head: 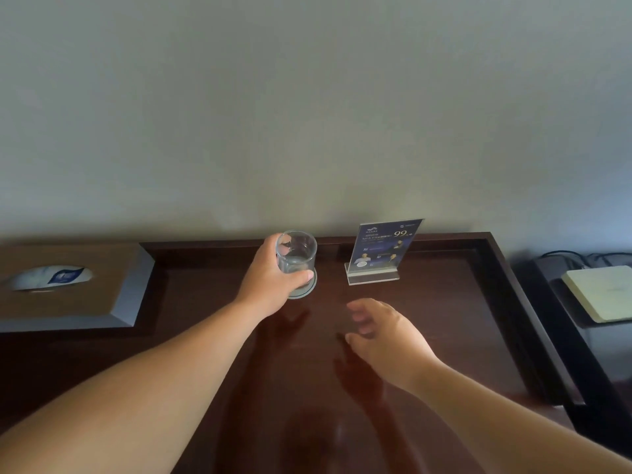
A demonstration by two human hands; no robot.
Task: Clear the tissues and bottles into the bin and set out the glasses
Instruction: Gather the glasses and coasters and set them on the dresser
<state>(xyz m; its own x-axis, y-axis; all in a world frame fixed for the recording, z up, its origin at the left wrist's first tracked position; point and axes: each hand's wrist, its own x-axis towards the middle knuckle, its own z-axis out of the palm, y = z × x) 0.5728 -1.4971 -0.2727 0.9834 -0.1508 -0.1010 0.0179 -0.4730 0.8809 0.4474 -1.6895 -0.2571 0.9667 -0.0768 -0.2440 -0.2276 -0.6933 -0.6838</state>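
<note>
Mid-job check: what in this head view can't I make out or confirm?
- Bin, bottles: outside the head view.
- Glass base: hidden by left hand; contact with coaster unclear.
- Sign text: too small.
- Box at right: cut off by the edge.

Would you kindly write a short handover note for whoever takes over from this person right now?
Left hand: gripping the glass, which sits on or just above a round coaster near the back of the dark table.
Right hand: open, empty, above the table.
Done: no loose tissues or bottles in view.
Left: release this glass; no second glass visible. Bin not in view.
Also present: tissue box, sign stand.
</note>
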